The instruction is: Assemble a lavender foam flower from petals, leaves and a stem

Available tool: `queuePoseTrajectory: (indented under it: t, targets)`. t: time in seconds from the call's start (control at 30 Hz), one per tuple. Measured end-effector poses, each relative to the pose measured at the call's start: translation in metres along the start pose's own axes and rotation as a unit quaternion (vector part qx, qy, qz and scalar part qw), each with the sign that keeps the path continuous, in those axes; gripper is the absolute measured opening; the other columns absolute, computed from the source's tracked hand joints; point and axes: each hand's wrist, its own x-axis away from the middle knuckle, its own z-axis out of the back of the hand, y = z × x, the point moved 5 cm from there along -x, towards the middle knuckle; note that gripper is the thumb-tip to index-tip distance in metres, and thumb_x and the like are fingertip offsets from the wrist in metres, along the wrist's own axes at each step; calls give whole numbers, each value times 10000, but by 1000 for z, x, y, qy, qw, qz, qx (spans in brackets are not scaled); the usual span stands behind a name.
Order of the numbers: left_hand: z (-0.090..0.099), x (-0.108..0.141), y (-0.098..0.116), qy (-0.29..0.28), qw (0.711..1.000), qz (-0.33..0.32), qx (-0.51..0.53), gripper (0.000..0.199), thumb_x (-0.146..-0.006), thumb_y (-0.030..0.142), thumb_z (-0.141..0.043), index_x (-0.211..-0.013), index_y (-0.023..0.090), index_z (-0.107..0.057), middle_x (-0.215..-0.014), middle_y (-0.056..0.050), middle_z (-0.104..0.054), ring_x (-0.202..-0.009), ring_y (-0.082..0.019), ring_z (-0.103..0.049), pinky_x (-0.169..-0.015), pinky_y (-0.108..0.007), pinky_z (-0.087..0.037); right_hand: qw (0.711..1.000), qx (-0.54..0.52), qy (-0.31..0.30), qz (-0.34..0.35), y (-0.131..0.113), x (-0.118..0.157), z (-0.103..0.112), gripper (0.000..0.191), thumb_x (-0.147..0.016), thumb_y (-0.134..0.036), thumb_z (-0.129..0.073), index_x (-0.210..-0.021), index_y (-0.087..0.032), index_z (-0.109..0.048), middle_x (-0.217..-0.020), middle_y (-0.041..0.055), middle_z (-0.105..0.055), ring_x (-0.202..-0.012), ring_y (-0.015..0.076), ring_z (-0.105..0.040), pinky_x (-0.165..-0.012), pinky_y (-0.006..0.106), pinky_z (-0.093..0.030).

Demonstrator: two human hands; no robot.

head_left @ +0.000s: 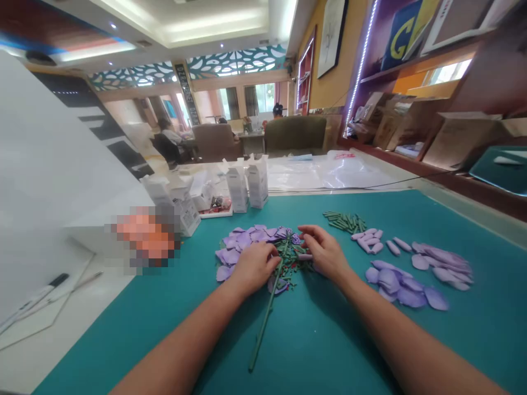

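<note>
A long green artificial flower stem [263,323] slants over the mat, its upper end among small green pieces [293,258]. Closed around the upper part of this stem are the fingers of my left hand [256,266]. My right hand [325,253] is curled just to the right, with a small lilac bud piece [304,257] sticking out from its fingers. Lilac petals [230,255] lie piled behind and beside my left hand. At the stem's top is a purple part with holes [295,238], close to my right fingertips.
On the green mat [164,329], right side, lie short green stem pieces [343,220], lilac buds [368,240] and petal stacks [403,285], [444,263]. White boxes [257,181] stand at the back left. A pen [57,281] lies far left. People sit in the background.
</note>
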Motion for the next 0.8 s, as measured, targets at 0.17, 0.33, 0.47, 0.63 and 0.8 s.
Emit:
queuePoseTrajectory:
  t: [0.17,0.33,0.47,0.63,0.8]
  targets:
    - [-12,-14,2,-26,993,40,-104,266,-826,433,-549,-803,196,-669,-894,-84,-660,-863,-242,-589,-728,-333,-418,1000,-10,-4,3,1,-1,0,324,-764,-397,-549,-1020,-211,-622,-933,54,-620,-756,165,-580,-525,256,-550]
    - [-20,-19,1,-23,993,53,-108,242,-786,416,-586,-730,199,-677,-841,-94,-663,-841,-269,-594,-708,-341,-401,1000,-5,-8,9,-2,-1,-1,291,-778,-373,-535,-1003,-213,-625,-939,56,-608,-747,165,-567,-514,263,-562]
    - [-25,-22,-6,-13,996,69,-61,204,-758,376,-600,-684,197,-664,-789,-79,-668,-786,-241,-597,-670,-313,-380,1000,-7,-9,8,-2,0,-2,292,-773,-371,-545,-1004,-215,-629,-927,56,-616,-746,170,-572,-513,274,-565]
    - [-20,-20,-14,-8,993,108,35,129,-753,277,-566,-690,191,-639,-723,-45,-670,-719,-206,-597,-632,-286,-364,1000,6,2,14,-4,0,0,298,-772,-379,-533,-1001,-218,-635,-925,54,-647,-751,182,-589,-527,296,-550]
    - [-8,-15,-23,8,988,129,83,161,-789,307,-509,-730,193,-606,-726,-13,-665,-695,-173,-595,-615,-267,-377,996,48,24,71,-11,-1,2,273,-783,-339,-502,-959,-181,-638,-837,48,-671,-705,162,-599,-677,314,-517]
